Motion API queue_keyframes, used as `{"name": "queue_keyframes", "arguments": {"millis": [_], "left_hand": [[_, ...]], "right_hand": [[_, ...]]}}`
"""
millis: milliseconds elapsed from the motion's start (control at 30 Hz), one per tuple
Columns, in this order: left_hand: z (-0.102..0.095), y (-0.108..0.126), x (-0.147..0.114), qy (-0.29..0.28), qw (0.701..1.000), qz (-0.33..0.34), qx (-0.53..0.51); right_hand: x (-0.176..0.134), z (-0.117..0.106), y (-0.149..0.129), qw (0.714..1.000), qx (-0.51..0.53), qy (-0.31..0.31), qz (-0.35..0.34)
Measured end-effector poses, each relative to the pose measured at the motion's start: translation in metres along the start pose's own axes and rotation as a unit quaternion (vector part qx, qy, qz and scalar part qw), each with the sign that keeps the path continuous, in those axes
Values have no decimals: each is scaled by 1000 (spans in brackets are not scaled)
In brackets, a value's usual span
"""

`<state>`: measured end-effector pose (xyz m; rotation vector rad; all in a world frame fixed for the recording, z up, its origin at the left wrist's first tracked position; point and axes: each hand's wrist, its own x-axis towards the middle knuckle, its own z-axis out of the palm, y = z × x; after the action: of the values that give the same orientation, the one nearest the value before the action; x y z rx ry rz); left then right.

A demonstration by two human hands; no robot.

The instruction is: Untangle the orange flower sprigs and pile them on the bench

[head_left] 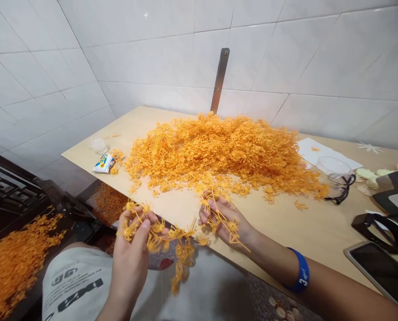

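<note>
My left hand (134,245) is closed around orange plastic flower pieces (157,227), and a chain of them dangles to the right over the table's front edge. My right hand (227,218) pinches another orange plastic flower sprig (230,227), whose thin stem points down toward the wrist. Both hands are raised at the front edge, a short gap apart. Just beyond them spreads a large heap of the same orange flower pieces (215,151). Some fingertips are hidden behind the pieces.
On the tan table (286,232) lie a small snack packet (104,163), a white paper (329,156), glasses (341,189), a black strap-like object (383,232) and a phone (383,272). A metal bar (220,80) stands by the tiled wall. More orange pieces (21,258) lie lower left.
</note>
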<state>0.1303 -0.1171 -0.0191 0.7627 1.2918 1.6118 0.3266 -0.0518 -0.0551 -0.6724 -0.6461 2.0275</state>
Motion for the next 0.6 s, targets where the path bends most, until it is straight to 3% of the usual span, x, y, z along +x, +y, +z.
{"name": "queue_keyframes", "arguments": {"millis": [67, 133, 233, 300, 333, 433, 500, 600], "left_hand": [[-10, -8, -7, -33, 994, -96, 39], [-19, -16, -14, -86, 974, -192, 83], [-27, -21, -20, -216, 923, -286, 140], [-28, -19, -17, -266, 908, -267, 182], [-28, -17, -14, -259, 916, -234, 197], [-21, -8, -2, -166, 965, -107, 174], [-11, -3, 3, -151, 980, -44, 124], [9, -1, 6, -249, 958, 1, 140]], "right_hand": [[-2, 2, -3, 999, 33, -19, 16], [-8, 5, -9, 995, 41, -53, 75], [-25, 15, -21, 973, 8, -129, 194], [-40, 26, -29, 954, -34, -173, 244], [-47, 32, -33, 947, -55, -182, 261], [-61, 45, -38, 946, -96, -171, 258], [-60, 45, -36, 949, -136, -151, 241], [-47, 31, -25, 945, -216, -140, 203]]}}
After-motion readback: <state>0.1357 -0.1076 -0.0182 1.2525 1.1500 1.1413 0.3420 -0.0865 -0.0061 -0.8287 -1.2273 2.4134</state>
